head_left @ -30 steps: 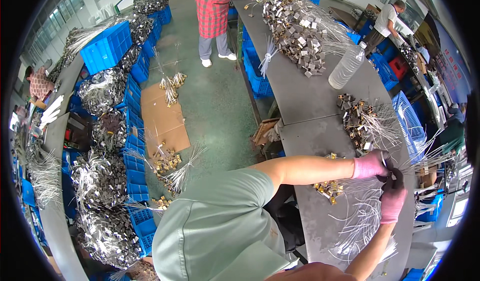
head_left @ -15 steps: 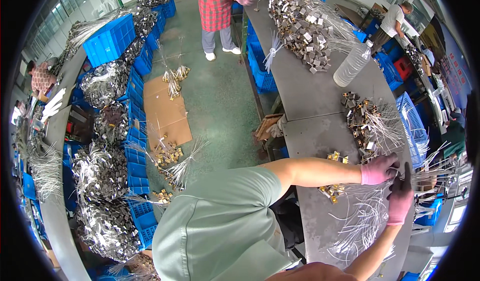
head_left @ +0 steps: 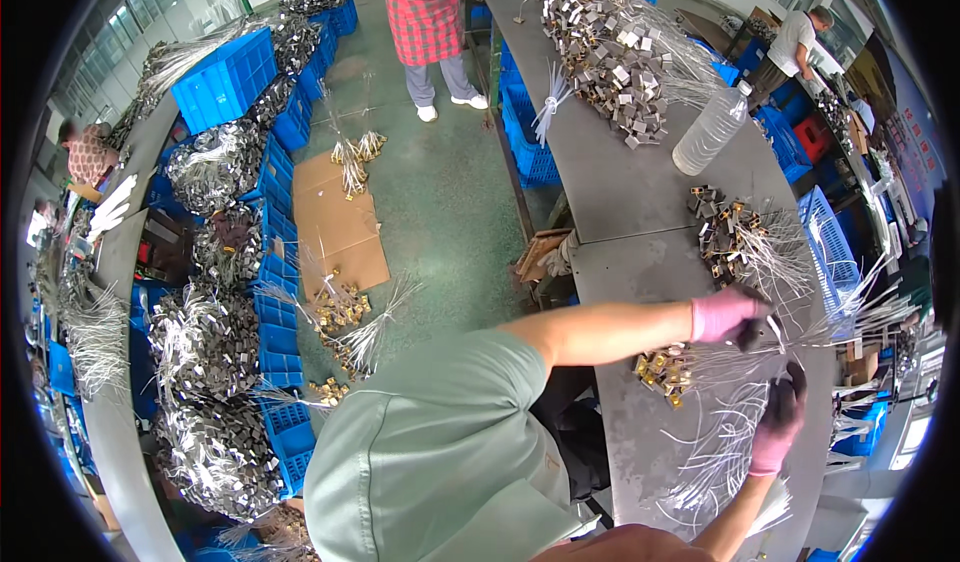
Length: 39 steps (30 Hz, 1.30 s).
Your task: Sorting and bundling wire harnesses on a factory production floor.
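My left hand, in a pink glove with dark fingertips, is bent over the far ends of a wire bundle. Its fingers are closed at a thin white strip or wire; blur hides exactly what they grip. Gold-coloured metal pieces sit at the near end of this bundle, whose pale wires run under my hands. My right hand, gloved alike, is just beside the bundle with fingers stretched out. It is over the edge of a spread of loose white wires and holds nothing I can see.
On the grey table lie dark block-ended wire parts, a clear bottle and a large heap of similar parts. A blue basket stands at the far edge. Across the aisle, a person in a checked apron stands by the table.
My hands have moved apart: the left went up and back toward me, the right lower and slightly back. The gold-ended bundle shows more fully. The person in the apron shifted left, hands together.
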Available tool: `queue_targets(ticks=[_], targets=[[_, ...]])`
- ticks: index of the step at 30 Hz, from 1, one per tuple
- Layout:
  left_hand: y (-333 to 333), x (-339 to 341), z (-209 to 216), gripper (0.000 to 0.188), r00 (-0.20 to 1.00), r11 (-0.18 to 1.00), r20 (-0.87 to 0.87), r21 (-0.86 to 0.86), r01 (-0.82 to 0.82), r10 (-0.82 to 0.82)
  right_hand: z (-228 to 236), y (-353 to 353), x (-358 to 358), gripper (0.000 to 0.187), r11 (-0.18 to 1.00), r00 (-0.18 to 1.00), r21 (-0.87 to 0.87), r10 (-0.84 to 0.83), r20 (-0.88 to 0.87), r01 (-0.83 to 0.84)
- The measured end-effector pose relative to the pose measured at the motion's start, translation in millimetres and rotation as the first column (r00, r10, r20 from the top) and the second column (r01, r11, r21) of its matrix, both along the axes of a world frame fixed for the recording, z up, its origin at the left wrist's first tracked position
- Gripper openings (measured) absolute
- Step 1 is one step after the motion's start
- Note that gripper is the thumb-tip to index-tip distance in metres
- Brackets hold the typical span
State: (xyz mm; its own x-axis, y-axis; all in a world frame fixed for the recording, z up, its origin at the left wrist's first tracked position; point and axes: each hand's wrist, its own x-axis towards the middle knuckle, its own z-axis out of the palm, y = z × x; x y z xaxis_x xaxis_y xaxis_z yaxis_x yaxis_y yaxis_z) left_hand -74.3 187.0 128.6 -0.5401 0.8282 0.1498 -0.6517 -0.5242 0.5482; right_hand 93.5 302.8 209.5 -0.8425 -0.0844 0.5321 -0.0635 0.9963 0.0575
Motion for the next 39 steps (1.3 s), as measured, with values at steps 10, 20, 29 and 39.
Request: queue_targets(ticks=[10, 20, 29, 39], targets=[[5, 2, 5, 0.022, 0.226, 0.743, -0.831, 0.290, -0.603, 0.508, 5, 11, 3, 0.007, 0.730, 0.959, -0.663, 0.033, 0.282, 0.170], [8, 26, 17, 0.015, 0.006, 0.826, -0.923, 0.342, -0.448, 0.385, 58, -29, -13, 0.034, 0.936, 0.961, -0.347, 0.035, 0.276, 0.065], [-5, 19, 23, 0.022, 0.664, 0.944, -0.735, -0.108, -0.312, 0.135, -5, -17, 11, 0.018, 0.492, 0.986, -0.868, 0.102, 0.133, 0.066], [42, 47, 5, 0.022, -0.010, 0.534, -0.774, 0.445, -0.719, 0.633, 24, -21, -8, 0.028, 0.923, 0.973, -0.308, -0.223, 0.055, 0.229]])
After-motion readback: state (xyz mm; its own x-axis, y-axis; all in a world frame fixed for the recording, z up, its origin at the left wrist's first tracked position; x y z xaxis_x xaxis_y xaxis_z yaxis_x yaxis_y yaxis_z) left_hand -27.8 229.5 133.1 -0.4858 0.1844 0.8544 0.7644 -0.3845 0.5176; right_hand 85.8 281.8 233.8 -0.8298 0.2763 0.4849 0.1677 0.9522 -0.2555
